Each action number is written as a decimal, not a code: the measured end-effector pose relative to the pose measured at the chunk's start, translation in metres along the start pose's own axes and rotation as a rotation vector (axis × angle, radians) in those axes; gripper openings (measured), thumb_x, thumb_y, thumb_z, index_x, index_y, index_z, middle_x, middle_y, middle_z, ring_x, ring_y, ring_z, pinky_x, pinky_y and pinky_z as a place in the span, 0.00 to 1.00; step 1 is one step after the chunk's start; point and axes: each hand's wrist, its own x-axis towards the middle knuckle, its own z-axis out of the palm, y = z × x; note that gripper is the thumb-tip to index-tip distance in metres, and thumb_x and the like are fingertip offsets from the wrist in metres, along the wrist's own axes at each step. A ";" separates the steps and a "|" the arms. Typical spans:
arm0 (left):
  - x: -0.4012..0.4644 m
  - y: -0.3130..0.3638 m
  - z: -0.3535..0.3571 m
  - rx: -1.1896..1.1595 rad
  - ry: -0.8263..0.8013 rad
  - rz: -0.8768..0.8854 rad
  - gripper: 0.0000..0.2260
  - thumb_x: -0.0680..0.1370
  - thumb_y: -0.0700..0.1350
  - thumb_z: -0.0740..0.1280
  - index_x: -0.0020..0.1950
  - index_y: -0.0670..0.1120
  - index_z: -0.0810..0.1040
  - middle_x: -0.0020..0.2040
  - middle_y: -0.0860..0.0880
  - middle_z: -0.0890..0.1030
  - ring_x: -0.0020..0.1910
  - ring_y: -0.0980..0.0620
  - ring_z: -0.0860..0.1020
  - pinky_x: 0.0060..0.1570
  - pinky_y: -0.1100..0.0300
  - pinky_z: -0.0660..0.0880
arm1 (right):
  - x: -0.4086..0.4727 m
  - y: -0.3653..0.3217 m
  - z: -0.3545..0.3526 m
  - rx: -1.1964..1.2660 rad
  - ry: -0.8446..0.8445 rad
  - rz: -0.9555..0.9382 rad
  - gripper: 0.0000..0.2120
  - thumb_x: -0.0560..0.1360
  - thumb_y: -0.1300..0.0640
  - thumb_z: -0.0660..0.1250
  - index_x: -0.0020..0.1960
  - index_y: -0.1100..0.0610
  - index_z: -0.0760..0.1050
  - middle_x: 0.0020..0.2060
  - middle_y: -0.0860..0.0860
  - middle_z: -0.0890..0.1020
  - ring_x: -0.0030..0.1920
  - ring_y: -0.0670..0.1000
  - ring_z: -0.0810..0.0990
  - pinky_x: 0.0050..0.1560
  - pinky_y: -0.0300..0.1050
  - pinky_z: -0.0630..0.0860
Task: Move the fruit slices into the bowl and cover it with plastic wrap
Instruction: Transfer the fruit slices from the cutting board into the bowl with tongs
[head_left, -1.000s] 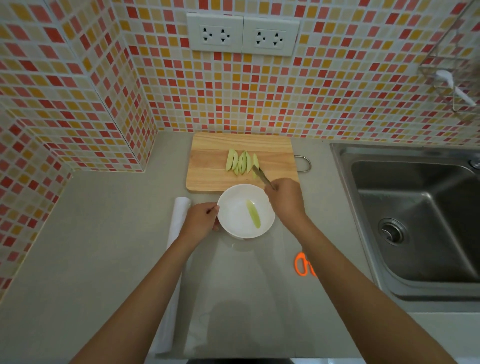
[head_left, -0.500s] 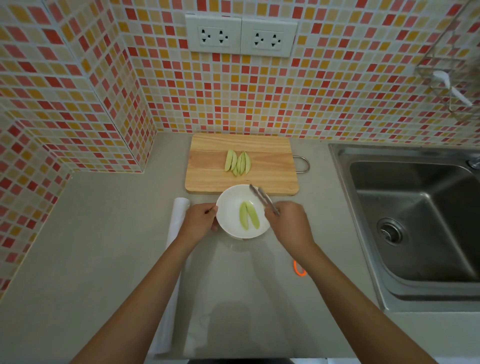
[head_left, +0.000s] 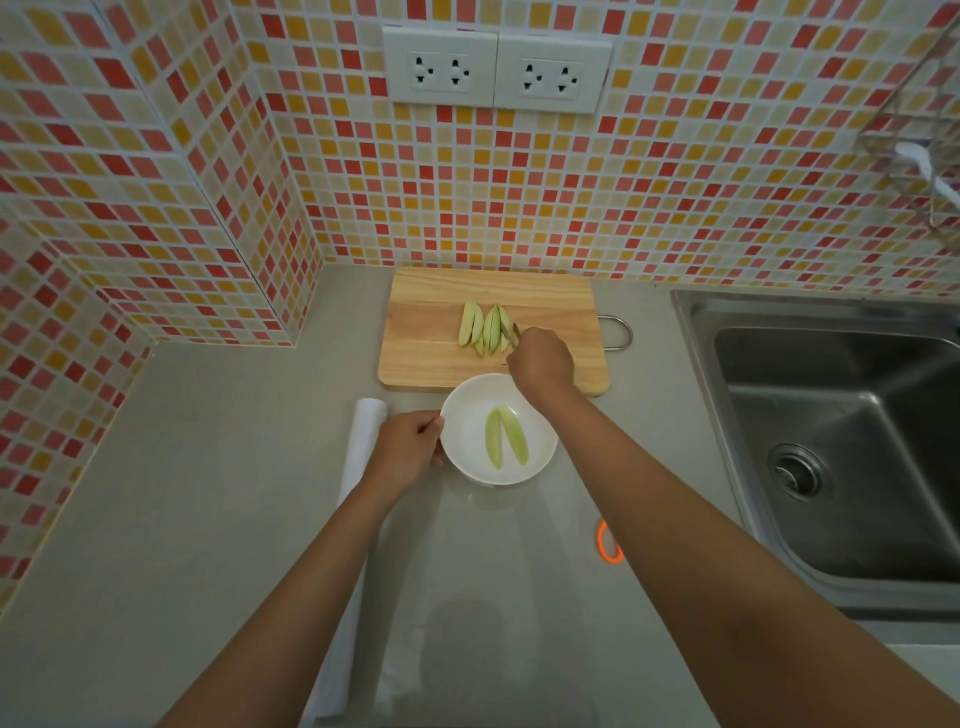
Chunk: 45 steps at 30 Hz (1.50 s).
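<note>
right hand (head_left: 540, 361) tongs (head_left: 511, 336) at slices (head_left: 484, 329)

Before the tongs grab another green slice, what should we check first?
1. White round bowl held steady: ok, left hand grips its rim.
2. Room in bowl: ok, only two pale green fruit slices inside.
3. Green slices left on the wooden cutting board: ok, a cluster remains.
4. Metal tongs at the cluster: ok, right hand holds them there.
5. Tongs closed on a slice: cannot tell.
</note>
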 end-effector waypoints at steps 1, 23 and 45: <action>0.000 0.000 0.000 -0.005 0.002 0.000 0.14 0.81 0.42 0.58 0.48 0.39 0.82 0.39 0.39 0.83 0.32 0.52 0.77 0.40 0.61 0.73 | 0.001 -0.001 -0.001 -0.015 -0.004 -0.004 0.08 0.74 0.69 0.60 0.47 0.64 0.78 0.45 0.58 0.81 0.46 0.58 0.80 0.37 0.44 0.67; 0.005 -0.002 -0.001 -0.035 -0.005 0.001 0.13 0.81 0.42 0.59 0.49 0.44 0.84 0.38 0.44 0.83 0.33 0.52 0.79 0.45 0.56 0.77 | -0.111 0.037 -0.018 0.166 0.053 -0.026 0.20 0.76 0.55 0.62 0.27 0.57 0.63 0.24 0.49 0.66 0.26 0.50 0.66 0.25 0.43 0.56; 0.007 -0.001 -0.001 -0.002 -0.014 0.011 0.14 0.81 0.42 0.58 0.49 0.42 0.83 0.38 0.42 0.83 0.33 0.52 0.78 0.40 0.62 0.74 | -0.005 -0.011 0.005 0.012 -0.015 -0.041 0.13 0.74 0.66 0.60 0.32 0.59 0.67 0.30 0.52 0.70 0.38 0.56 0.72 0.32 0.42 0.64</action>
